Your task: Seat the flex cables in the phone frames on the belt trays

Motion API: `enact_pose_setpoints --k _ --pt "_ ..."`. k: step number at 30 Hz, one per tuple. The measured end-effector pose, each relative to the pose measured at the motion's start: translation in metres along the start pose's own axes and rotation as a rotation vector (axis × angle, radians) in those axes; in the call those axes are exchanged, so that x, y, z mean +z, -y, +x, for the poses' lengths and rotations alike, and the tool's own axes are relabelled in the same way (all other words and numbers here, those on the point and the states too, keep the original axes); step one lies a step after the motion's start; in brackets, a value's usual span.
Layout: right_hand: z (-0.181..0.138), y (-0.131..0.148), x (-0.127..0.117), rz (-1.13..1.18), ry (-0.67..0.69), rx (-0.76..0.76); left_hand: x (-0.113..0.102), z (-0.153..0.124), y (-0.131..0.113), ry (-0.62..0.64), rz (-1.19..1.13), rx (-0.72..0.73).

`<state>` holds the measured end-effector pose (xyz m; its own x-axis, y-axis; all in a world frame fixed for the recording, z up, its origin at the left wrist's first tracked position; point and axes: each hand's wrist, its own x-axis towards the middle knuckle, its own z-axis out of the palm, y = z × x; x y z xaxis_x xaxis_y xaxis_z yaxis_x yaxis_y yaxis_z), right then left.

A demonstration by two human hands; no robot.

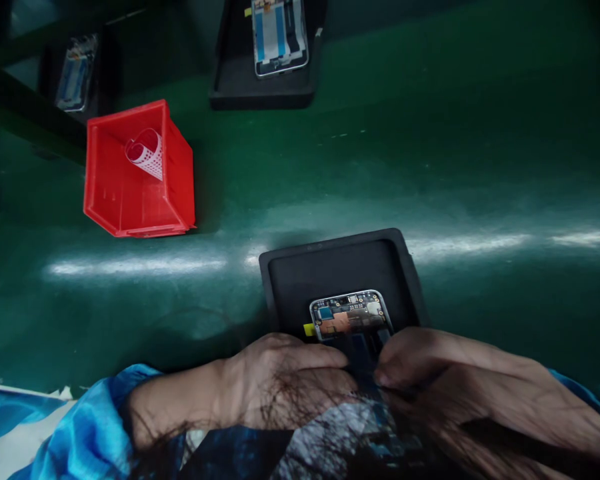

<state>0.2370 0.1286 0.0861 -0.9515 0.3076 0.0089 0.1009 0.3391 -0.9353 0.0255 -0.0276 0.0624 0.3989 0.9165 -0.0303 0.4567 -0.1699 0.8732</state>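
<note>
An opened smartphone (353,312) shows its circuit board, a copper-coloured patch and a blue square. A yellow tab (309,329) sticks out at its left side. It lies in a black tray (330,270) with a raised rim. From the left, my left hand (287,380) reaches across the phone's lower part, its fingers closed together on it. At the phone's right edge, my right hand (445,377) is closed in a pinch. Whatever its fingertips hold is hidden. Strands of hair and shadow cover the phone's lower end and part of both hands.
A red bin (180,173) stands at the left on the green table (460,167), with a curled, perforated white strip (150,157) inside. Another black tray (260,97) bears an opened phone (281,40) at the back. A further opened phone (75,77) lies far left, near a dark bar.
</note>
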Motion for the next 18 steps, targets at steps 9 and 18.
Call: enact_pose_setpoints --k 9,18 --pt "0.0049 0.0035 0.0007 0.122 -0.039 0.017 0.0021 -0.001 0.0012 -0.02 -0.11 -0.022" --pt "0.0084 0.0073 0.0023 0.042 -0.098 0.14 0.0036 -0.0018 0.0024 -0.051 -0.118 -0.017"
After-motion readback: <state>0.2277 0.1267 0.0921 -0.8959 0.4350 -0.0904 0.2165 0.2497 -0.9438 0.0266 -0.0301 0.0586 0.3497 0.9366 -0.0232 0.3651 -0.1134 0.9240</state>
